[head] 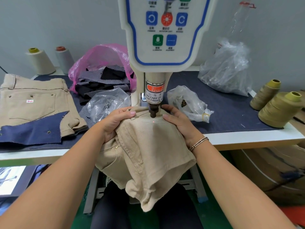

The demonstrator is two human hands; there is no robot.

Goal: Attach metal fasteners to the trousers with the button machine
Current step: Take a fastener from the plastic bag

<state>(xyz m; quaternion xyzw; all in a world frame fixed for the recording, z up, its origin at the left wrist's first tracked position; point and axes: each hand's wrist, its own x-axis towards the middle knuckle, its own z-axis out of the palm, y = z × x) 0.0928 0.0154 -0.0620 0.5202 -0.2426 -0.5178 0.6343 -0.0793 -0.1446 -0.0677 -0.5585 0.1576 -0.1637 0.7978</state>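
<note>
Beige trousers (153,149) are draped over the base of the white button machine (163,38) and hang down off the table's front edge. The machine's dark punch (153,111) sits on the cloth near the waistband, with a red laser dot (153,121) just below it. My left hand (113,123) grips a bunched fold of the trousers left of the punch. My right hand (179,123) holds the cloth on the right side, its fingers curled over the fabric close to the punch. A brass fastener (116,147) shows lower on the trousers.
A second beige pair (31,100) with a navy cloth (33,131) lies at left. Clear bags of fasteners (107,101) (186,101) flank the machine. Dark scraps in a pink bag (102,75), thread cones (279,109) (41,61) and a large clear bag (227,68) stand around.
</note>
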